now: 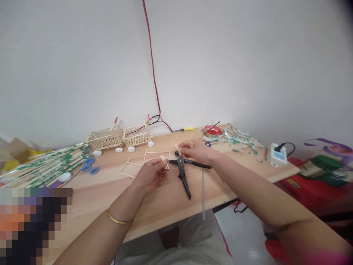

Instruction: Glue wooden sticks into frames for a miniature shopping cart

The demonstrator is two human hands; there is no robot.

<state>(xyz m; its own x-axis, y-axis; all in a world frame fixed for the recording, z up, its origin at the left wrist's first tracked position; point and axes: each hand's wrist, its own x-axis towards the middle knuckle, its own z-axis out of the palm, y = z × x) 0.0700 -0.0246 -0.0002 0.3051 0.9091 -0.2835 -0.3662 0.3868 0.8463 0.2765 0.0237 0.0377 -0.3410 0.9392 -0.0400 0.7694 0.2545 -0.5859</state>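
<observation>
My left hand (151,174) is closed on a small bunch of short wooden sticks (164,162), held upright above the table. Between the thumb and fingers of my right hand (193,150) is a short wooden stick (177,147). A black pliers-like tool (181,165) lies between my hands with its two handles spread, touched by neither as far as I can tell. Behind my left hand rest two flat stick frames, one rectangular frame (157,152) and one open-sided frame (128,162). A translucent strip (203,195) hangs over the table's front edge.
Two stick-built carts (106,138) with bottle-cap wheels stand at the back. Wrapped sticks (55,162) and blue caps (86,168) lie left. Torn wrappers (237,138), a red dish (213,130) and a white plug box (276,154) are right. A yellow marker (189,129) lies near the wall.
</observation>
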